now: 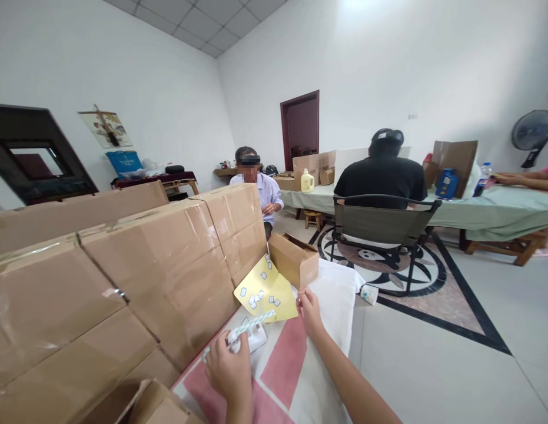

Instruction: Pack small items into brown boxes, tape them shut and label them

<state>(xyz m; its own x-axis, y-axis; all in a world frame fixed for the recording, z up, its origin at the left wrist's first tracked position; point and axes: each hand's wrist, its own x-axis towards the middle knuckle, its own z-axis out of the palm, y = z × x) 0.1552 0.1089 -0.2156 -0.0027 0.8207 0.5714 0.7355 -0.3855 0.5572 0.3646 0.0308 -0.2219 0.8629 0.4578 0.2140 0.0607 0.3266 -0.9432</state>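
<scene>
My left hand (229,365) is closed around a narrow pale strip (258,321) with a green-and-white pattern, which sticks out toward the yellow sheet. Just beyond its fingers is a small white object (257,338), partly covered. A yellow sheet (285,290) lies on the cloth, scattered with several small white pieces outlined in dark (263,275). Beside the sheet's right corner, my right hand (309,309) has thumb and fingertips pinched together; whatever may be between them is too small to make out.
Taped cardboard boxes (154,253) form a wall on the left. An open carton (294,259) stands behind the sheet, and another open box (145,406) sits at the near left. A paper cup (369,294) lies on the floor. Other people sit beyond, near a green-covered table (490,209).
</scene>
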